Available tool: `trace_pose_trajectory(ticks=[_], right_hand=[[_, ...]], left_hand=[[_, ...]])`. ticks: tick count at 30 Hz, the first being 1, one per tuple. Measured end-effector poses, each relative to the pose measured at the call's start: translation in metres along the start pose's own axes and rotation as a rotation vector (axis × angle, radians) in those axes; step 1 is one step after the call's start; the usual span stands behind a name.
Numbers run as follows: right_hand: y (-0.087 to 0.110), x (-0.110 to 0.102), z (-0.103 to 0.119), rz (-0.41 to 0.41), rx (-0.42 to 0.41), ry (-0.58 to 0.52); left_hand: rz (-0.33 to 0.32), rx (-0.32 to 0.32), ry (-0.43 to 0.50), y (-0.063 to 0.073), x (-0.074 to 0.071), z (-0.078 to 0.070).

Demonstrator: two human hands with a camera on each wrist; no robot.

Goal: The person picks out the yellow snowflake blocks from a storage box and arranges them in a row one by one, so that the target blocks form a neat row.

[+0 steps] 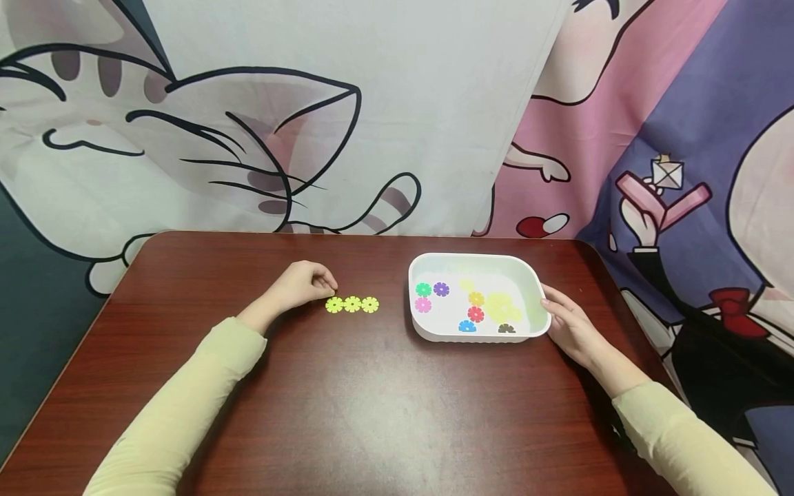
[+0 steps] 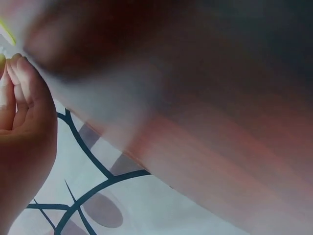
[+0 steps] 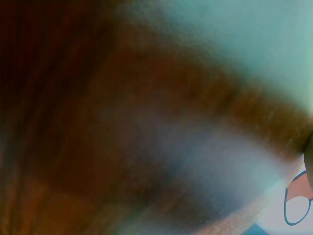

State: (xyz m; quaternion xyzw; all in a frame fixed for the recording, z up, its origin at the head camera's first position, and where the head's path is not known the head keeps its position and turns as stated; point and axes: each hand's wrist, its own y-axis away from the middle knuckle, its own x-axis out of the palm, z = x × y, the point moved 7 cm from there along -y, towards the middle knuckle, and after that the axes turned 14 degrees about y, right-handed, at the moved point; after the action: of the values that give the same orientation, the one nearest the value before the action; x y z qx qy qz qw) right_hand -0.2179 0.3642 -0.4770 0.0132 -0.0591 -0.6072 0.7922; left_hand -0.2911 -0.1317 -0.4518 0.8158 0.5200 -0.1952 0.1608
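Three yellow-green flower-shaped snowflake discs [image 1: 352,304] lie joined edge to edge in a row on the table. My left hand [image 1: 302,283] pinches at the leftmost disc, thumb and index finger at its upper left edge. In the left wrist view the curled fingers of the left hand [image 2: 29,103] show, with a bit of yellow at the tips. To the right stands a white plastic tray [image 1: 446,335] with loose discs in it. My right hand [image 1: 572,326] grips the tray's right end, thumb over the rim. The right wrist view is mostly blurred.
Inside the tray lie a green disc [image 1: 424,289], a purple disc [image 1: 441,289], a pink disc [image 1: 423,305], a red disc [image 1: 475,314] and a cluster of pale yellow discs [image 1: 498,306]. The brown table [image 1: 372,413] ends at a cartoon-printed cloth [image 1: 434,124] behind.
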Motion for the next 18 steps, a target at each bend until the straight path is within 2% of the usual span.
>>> trace_pose_trajectory(ticks=[9,18], right_hand=[[0.0,0.001,0.001,0.006,-0.004,0.0],[0.0,0.002,0.002,0.009,-0.018,-0.009]], left_hand=[[-0.058,0.077,0.06,-0.01,0.004,-0.018],[-0.047,0.131,0.094,-0.029,0.019,-0.043]])
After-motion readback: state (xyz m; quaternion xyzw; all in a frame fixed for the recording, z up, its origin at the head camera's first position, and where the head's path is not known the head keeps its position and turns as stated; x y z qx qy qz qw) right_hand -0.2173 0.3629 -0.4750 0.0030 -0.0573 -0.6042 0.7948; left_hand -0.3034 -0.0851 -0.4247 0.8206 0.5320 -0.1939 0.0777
